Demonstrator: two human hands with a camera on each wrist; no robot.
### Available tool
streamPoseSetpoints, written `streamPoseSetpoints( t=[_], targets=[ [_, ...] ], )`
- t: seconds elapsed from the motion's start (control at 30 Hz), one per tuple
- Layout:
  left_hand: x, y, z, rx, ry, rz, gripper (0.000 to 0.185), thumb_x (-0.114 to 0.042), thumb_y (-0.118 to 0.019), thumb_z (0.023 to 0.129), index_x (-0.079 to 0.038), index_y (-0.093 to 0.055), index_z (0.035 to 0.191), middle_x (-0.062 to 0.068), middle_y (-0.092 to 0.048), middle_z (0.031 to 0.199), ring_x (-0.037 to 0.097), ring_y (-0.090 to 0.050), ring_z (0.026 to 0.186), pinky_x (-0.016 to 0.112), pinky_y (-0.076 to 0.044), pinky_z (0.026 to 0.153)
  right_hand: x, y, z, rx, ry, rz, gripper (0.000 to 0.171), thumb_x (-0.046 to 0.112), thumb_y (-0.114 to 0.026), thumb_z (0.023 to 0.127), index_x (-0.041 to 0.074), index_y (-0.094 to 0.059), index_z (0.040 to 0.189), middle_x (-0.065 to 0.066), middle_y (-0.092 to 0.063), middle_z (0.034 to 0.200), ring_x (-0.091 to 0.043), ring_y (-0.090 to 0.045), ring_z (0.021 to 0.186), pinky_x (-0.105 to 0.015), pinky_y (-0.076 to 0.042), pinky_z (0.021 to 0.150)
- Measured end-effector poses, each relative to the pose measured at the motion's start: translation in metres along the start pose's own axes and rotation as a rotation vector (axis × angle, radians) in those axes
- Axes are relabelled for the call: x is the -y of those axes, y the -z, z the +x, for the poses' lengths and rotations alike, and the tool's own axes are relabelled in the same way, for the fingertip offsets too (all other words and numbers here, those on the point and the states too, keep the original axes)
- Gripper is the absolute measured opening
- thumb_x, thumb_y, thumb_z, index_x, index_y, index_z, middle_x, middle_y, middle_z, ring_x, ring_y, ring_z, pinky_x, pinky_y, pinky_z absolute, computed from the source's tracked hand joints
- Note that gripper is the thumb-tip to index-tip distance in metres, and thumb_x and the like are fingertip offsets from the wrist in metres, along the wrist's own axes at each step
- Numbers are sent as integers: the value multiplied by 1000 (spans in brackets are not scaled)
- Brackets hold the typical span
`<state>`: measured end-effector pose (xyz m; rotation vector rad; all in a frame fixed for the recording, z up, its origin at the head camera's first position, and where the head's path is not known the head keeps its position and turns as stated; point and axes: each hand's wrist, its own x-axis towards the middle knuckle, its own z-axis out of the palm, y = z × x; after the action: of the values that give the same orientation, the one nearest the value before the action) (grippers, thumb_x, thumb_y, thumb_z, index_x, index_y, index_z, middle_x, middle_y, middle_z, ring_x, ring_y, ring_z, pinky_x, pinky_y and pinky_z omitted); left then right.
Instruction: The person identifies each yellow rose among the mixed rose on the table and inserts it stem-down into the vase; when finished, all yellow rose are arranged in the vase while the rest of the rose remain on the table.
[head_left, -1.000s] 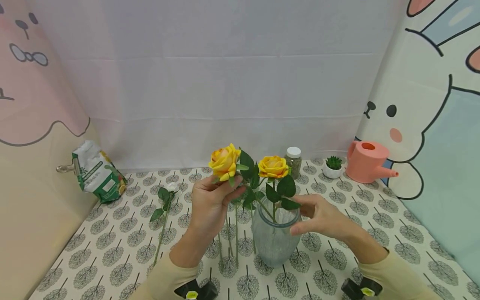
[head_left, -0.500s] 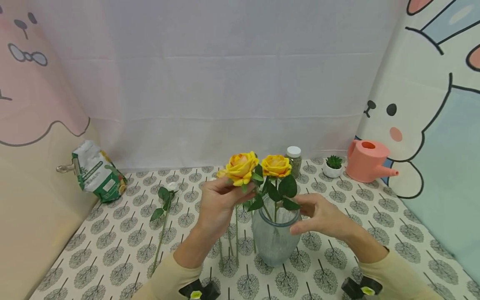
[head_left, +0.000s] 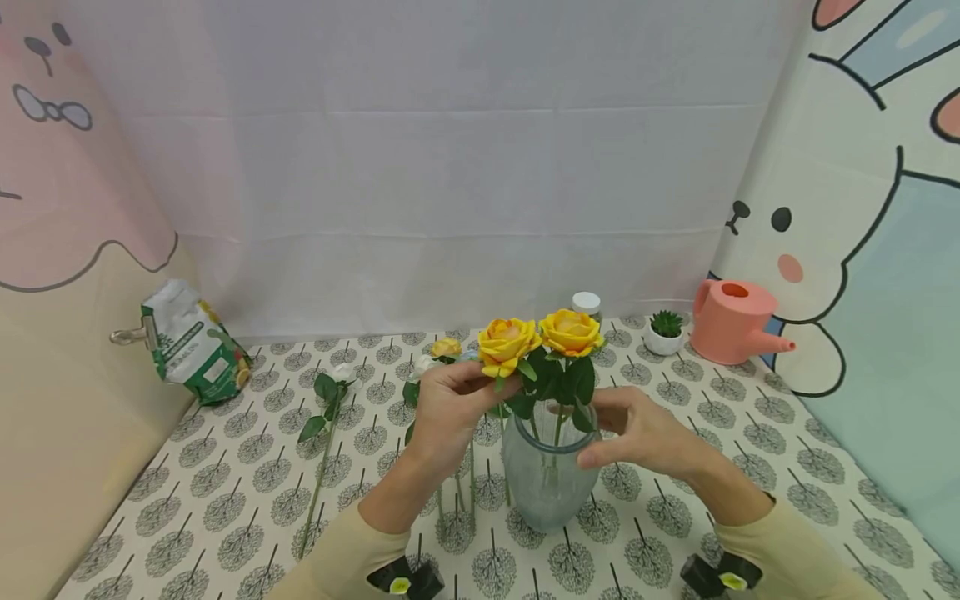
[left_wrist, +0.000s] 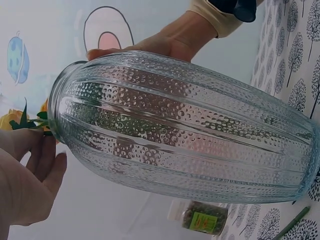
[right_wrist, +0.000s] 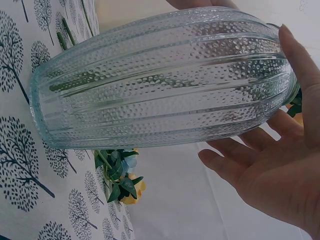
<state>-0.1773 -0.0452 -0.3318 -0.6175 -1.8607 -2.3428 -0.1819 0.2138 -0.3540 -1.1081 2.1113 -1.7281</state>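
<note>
A ribbed clear glass vase (head_left: 546, 487) stands on the tree-print tablecloth near the front. One yellow rose (head_left: 572, 332) stands in it. My left hand (head_left: 450, 404) pinches a second yellow rose (head_left: 508, 342) just under its bloom, and the stem reaches down into the vase mouth beside the first. My right hand (head_left: 637, 433) rests against the vase's neck from the right with straight fingers, thumb at the rim. The left wrist view shows the vase (left_wrist: 180, 130) close up with my left hand (left_wrist: 25, 185) at its mouth. In the right wrist view my right hand (right_wrist: 270, 180) lies flat beside the vase (right_wrist: 160, 80).
Loose flowers lie on the cloth: a long green stem with a white bud (head_left: 322, 433), a small yellow bloom (head_left: 446, 347) and bare stems (head_left: 471, 492) left of the vase. A green bag (head_left: 191, 343) leans at the left. A jar (head_left: 587, 304), succulent pot (head_left: 666, 332) and pink watering can (head_left: 735, 321) stand behind.
My left hand has carried its rose rightwards and down, from left of the vase to right beside the rose in it. The right hand has stayed at the vase's neck.
</note>
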Motion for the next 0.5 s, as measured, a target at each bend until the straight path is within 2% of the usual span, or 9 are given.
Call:
streamPoseSetpoints(
  t=[0.23,0.5],
  targets=[
    [5,1,2,12,36,17,25,4,-76,85,12,-70,108,17,-70,110,22,-69,102,39,-56,93,0,0,1,7,-22,27,56,6,-79,84,1,-60,136,-17,-61,135,-32,-61,119,-38,-50,101],
    [6,-1,3,4,29,14,23,5,-75,85,11,-71,107,16,-71,107,21,-68,99,39,-56,93,-1,0,0,-4,-6,1,56,5,-80,82,3,-61,135,-22,-60,134,-30,-60,121,-34,-47,103]
  ],
)
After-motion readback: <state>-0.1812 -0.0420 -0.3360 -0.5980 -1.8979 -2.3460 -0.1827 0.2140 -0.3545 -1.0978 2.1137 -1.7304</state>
